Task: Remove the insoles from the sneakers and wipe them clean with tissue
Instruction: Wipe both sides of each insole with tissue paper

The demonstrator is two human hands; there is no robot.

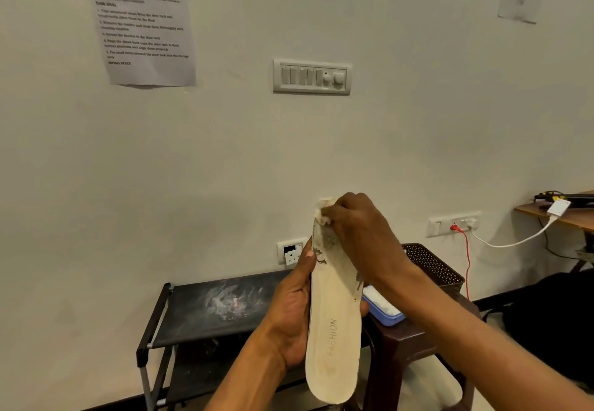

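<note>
Rubbing the worn upper end of the insole (334,330) with tissue (323,208) pinched under the curled right hand (360,227), clasping its long edge in the left hand (292,314) above the shoe rack (199,307) (ideally pressing firmly, stroking downward, supporting from behind).

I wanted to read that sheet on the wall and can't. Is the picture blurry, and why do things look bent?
Head view: the sheet is soft, with only its headings half legible, yet FASHION on the insole reads fine. Head view: the wide lens slants the sheet and tilts the rack towards the edges. Head view: the light is soft and even, with no glare.
</note>
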